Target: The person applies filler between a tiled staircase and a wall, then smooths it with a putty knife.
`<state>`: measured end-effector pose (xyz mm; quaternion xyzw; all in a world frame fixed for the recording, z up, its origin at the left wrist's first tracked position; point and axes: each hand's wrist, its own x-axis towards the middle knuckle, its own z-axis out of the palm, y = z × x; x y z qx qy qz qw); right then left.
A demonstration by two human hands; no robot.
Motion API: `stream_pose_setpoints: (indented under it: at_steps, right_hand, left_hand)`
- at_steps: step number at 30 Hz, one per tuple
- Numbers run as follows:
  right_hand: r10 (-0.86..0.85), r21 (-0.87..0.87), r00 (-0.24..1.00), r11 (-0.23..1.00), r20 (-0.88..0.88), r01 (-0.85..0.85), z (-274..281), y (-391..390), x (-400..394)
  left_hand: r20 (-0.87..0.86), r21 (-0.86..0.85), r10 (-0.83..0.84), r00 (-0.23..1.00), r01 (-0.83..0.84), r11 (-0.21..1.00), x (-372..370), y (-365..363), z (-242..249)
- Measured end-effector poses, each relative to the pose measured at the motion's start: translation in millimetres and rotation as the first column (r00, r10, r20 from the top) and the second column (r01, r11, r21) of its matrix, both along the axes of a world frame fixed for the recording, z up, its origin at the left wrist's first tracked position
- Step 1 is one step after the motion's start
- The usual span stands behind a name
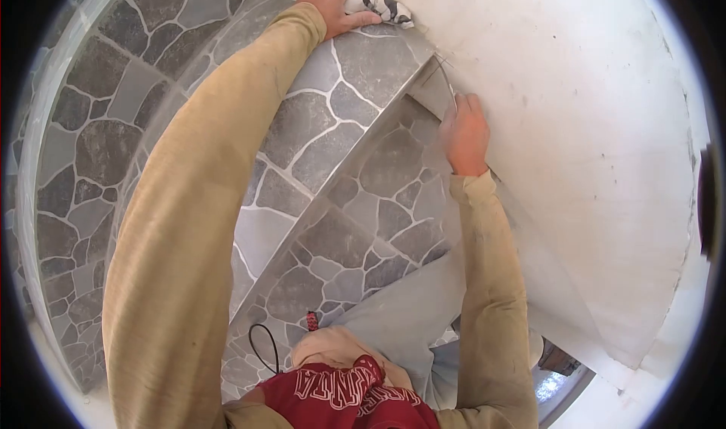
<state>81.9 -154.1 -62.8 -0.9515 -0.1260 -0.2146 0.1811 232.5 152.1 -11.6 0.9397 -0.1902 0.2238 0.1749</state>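
Observation:
At the top, my left hand is closed round a white cloth with black patches, pressed against the stone-patterned step by the wall. My right hand is closed on a thin tool, whose slim end points up to the corner where the step edge meets the white wall. Its handle is mostly hidden by my fingers. A grey stone-patterned surface with pale joints lies between my hands, and a lower patterned surface shows below the step edge.
The wall curves along the right side. A raised pale edge borders the patterned floor at the left. My legs are on the lower level, and a black loop hangs near my red shirt. A dark object is at the lower right.

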Motion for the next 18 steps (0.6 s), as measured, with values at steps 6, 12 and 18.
stream_pose_setpoints:
  at_steps: [6,12,18]
  right_hand:
    - [0.013,-0.049,1.000,0.999,-0.002,-0.013,-19.9,-8.0,3.9]
    - [0.022,-0.060,0.997,0.998,-0.075,-0.026,-50.1,-23.8,6.1]
    - [-0.137,0.277,0.954,0.937,-0.267,0.212,-16.6,33.4,-28.3]
  left_hand:
    - [-0.042,0.054,-0.014,0.999,0.016,0.998,-2.5,0.7,6.0]
    - [-0.005,0.016,0.011,1.000,-0.011,1.000,-2.1,-1.7,2.0]
    - [0.000,-0.029,-0.020,1.000,0.020,0.999,1.4,-0.4,-1.7]
